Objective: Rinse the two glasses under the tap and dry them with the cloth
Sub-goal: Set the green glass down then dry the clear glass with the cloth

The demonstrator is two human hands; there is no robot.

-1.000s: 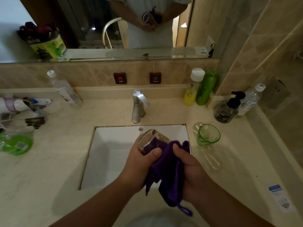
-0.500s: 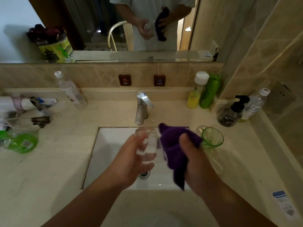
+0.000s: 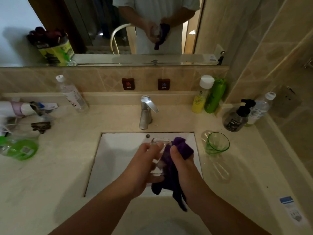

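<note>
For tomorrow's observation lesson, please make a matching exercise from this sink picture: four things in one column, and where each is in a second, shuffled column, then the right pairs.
Things
1. clear glass
2. purple cloth
3. green glass
4. tap

Places
A. standing on the counter, right of the basin
B. held in the left hand, over the basin
C. fixed behind the basin, in the middle
D. held in the right hand, against the clear glass

Pairs: 1-B, 2-D, 3-A, 4-C
</note>
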